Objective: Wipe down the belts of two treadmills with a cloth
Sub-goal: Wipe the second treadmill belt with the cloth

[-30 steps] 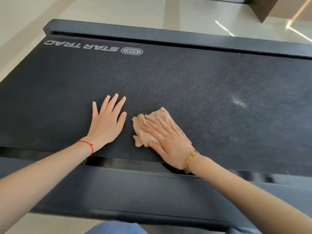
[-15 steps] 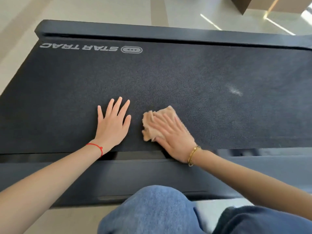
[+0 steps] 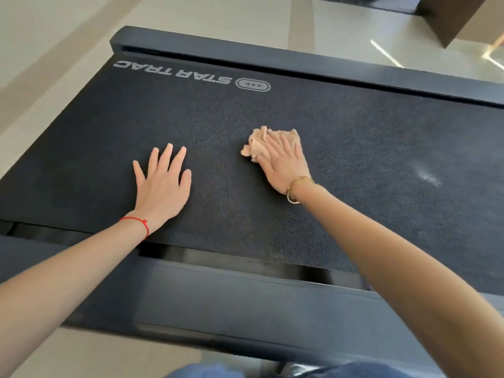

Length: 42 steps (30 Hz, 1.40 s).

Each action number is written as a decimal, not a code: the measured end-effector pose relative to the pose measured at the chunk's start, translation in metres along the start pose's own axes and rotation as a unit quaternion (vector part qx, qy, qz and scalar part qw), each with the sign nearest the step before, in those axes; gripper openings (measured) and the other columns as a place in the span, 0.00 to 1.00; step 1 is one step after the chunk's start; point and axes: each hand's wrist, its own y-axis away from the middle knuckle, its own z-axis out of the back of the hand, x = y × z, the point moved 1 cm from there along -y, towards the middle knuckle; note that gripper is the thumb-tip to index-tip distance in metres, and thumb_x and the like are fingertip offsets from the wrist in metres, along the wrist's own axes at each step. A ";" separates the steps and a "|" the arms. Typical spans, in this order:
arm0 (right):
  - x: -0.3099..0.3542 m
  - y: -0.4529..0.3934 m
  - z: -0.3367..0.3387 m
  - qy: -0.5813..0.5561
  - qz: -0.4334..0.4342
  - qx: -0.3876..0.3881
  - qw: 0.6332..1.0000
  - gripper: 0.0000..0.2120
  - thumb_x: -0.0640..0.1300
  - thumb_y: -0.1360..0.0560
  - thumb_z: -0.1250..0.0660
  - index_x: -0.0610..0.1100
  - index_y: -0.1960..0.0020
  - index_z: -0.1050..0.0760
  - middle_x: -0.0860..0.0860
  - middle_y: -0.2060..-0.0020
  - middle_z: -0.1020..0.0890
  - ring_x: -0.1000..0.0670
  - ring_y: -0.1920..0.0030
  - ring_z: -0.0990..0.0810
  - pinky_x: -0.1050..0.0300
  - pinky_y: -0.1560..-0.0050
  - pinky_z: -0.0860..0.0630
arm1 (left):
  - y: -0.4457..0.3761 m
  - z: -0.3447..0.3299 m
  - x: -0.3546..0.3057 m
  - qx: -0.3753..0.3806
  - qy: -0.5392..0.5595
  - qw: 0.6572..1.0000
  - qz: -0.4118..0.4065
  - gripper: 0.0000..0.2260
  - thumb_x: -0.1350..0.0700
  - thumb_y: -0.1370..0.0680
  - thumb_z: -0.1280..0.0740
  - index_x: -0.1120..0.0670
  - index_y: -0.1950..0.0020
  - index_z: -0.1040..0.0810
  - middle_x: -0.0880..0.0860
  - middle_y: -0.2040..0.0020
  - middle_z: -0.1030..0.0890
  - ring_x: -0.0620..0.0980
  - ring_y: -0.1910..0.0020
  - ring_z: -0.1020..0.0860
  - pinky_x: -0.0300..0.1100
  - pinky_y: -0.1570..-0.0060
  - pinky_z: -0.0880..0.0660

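A: We have our left hand (image 3: 161, 190) laid flat on the treadmill belt (image 3: 354, 148), fingers straight and a little spread, holding nothing. A red string bracelet (image 3: 137, 223) sits on that wrist.

B: And our right hand (image 3: 285, 166) lies on the tan cloth (image 3: 257, 144), fingers extended across it and pressing it onto the belt rather than curling round it. The cloth is bunched, and its edges poke out past our fingertips and beside the thumb.

A: So the cloth is under the right fingers, apart from the left fingers, with bare belt between the two hands.

B: Yes. There is a gold bracelet (image 3: 296, 188) on the right wrist. Beyond our left fingertips, at the belt's far edge, we read the STAR TRAC logo (image 3: 174, 72), upside down to us.

A: Well off to the right of the right-hand fingers there is a pale smudge (image 3: 426, 174) on the belt.

B: Below our wrists runs the dark side rail (image 3: 218, 301).
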 end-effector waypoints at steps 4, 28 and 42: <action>0.068 0.012 -0.007 0.013 0.159 -0.036 0.987 0.24 0.54 0.18 0.55 0.46 0.26 0.38 0.50 0.36 0.27 0.42 0.34 0.32 0.43 0.27 0.48 | -0.005 0.004 0.013 -0.003 -0.003 0.999 0.032 0.25 0.48 0.16 0.49 0.48 0.19 0.47 0.52 0.18 0.47 0.55 0.20 0.53 0.67 0.25 0.56; 0.042 -0.004 -0.020 -0.039 0.257 -0.020 0.965 0.25 0.52 0.18 0.52 0.44 0.23 0.40 0.45 0.25 0.35 0.41 0.24 0.41 0.44 0.23 0.54 | 0.000 -0.002 0.017 -0.017 -0.025 0.999 0.038 0.25 0.47 0.16 0.52 0.46 0.18 0.49 0.50 0.18 0.49 0.52 0.19 0.54 0.64 0.24 0.57; 0.052 -0.249 -0.013 0.006 -0.020 0.006 1.000 0.28 0.54 0.18 0.55 0.46 0.21 0.52 0.48 0.23 0.42 0.43 0.22 0.49 0.39 0.24 0.58 | -0.002 -0.005 0.011 -0.034 -0.067 0.996 0.043 0.27 0.46 0.19 0.57 0.48 0.19 0.47 0.51 0.19 0.44 0.53 0.20 0.49 0.67 0.25 0.50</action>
